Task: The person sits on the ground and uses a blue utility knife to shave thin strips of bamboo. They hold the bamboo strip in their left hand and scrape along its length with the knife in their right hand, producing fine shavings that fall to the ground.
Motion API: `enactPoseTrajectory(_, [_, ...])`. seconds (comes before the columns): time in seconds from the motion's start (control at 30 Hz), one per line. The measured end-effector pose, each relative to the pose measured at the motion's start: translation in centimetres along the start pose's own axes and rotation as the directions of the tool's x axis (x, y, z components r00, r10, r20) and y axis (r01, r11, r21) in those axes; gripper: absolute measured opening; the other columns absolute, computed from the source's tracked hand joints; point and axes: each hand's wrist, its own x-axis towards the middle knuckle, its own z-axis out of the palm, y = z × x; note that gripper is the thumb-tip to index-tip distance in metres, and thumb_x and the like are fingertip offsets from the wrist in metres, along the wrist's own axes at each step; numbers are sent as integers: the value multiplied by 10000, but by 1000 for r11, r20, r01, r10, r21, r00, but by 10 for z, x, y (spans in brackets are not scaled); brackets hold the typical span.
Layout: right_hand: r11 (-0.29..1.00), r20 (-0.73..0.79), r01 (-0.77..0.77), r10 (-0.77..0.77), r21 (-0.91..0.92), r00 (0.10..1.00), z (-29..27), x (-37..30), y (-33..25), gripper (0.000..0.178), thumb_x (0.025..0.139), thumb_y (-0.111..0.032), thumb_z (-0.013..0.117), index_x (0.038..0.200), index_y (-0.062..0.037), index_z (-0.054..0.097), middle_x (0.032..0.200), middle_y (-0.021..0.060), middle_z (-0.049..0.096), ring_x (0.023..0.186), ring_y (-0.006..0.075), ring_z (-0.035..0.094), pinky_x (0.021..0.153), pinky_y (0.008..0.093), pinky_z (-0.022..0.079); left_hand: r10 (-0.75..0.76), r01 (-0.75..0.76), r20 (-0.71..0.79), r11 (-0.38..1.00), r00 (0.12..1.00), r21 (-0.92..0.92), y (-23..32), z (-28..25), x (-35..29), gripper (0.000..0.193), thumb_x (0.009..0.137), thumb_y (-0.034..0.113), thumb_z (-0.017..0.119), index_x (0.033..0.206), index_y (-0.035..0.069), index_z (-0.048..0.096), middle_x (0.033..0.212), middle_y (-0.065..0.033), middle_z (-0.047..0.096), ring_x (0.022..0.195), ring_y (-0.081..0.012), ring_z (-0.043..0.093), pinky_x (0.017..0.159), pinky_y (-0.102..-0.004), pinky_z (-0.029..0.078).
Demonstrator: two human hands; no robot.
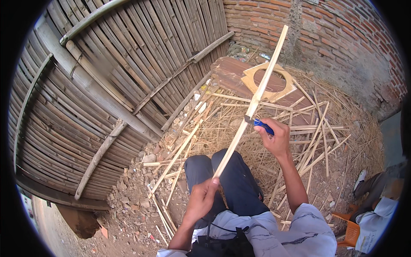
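Pale strip [255, 102] slanted over the knees, its far end clear in the air

The strip runs from the left hand [202, 198], near the lap, up and rightward past both knees [229, 165] — its far tip free, with the brick wall [334, 38] behind it. The left thumb and fingers are closed on the near end. The right hand [276, 137] has its fingers wrapped round a blue-handled hand tool [263, 127], whose dark head lies against the strip about midway along.

On the left, the bamboo wall [141, 55] closes off the space, leaving a gap between it and the strip above a bed of rubble [128, 192]. The brick wall bounds the far side.

Beyond the hands, a yellowish frame with a round hole [247, 82] rests on a brown board [227, 73]; the strip crosses in front of the frame in this view. Straw [359, 124] covers much of the ground, and split sticks [327, 150] lie crisscrossed to the right of the right hand — more of them lie left of the knees. At the lower right, well apart, are an orange plastic chair [352, 233] and another person [371, 190].
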Motion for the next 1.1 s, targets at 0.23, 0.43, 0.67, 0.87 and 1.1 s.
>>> enactPoseTrajectory(0.23, [990, -116, 117, -125, -71, 985, 13, 7, 11, 240, 950, -261, 842, 1042, -43, 803, 879, 121, 807, 705, 248, 785, 596, 346, 583, 34, -33, -11, 998, 999, 50, 6, -5, 1, 488, 1186, 350, 518, 852, 0, 580, 650, -28, 408, 629, -110, 362, 564, -364, 343])
enactPoseTrajectory(0.43, [991, -124, 108, -118, -80, 985, 16, 6, 7, 247, 947, -233, 844, 1037, -9, 789, 894, 147, 798, 743, 278, 784, 648, 349, 588, 27, -22, 51, 996, 998, -86, -9, -7, 0, 506, 1200, 366, 490, 776, 92, 520, 658, 92, 403, 598, -33, 339, 531, -273, 280])
enactPoseTrajectory(0.67, [981, -148, 126, -148, -149, 978, 10, 0, -16, 258, 951, -296, 841, 1012, -48, 812, 871, 103, 808, 692, 235, 780, 584, 331, 575, 20, -18, 27, 995, 999, -102, -11, -19, -5, 481, 1176, 349, 562, 799, 51, 573, 627, 24, 458, 569, -82, 402, 520, -331, 324])
enactPoseTrajectory(0.87, [972, -123, 129, -154, -194, 980, 0, -6, -24, 269, 945, -308, 846, 1016, -51, 812, 856, 90, 804, 663, 232, 763, 570, 334, 562, 271, -109, -256, 854, 928, 509, 1, -25, -9, 384, 1101, 280, 684, 808, 42, 610, 576, -141, 540, 486, -310, 521, 484, -433, 378])
enactPoseTrajectory(1.1, [991, -336, -22, -25, -136, 941, -7, -2, -17, 323, 1005, -338, 807, 1057, -19, 795, 786, 86, 756, 634, 186, 703, 570, 319, 513, 427, -35, -408, 724, 807, 689, -1, -25, -2, 335, 1078, 302, 705, 859, 52, 666, 602, -182, 592, 524, -414, 579, 517, -496, 437])
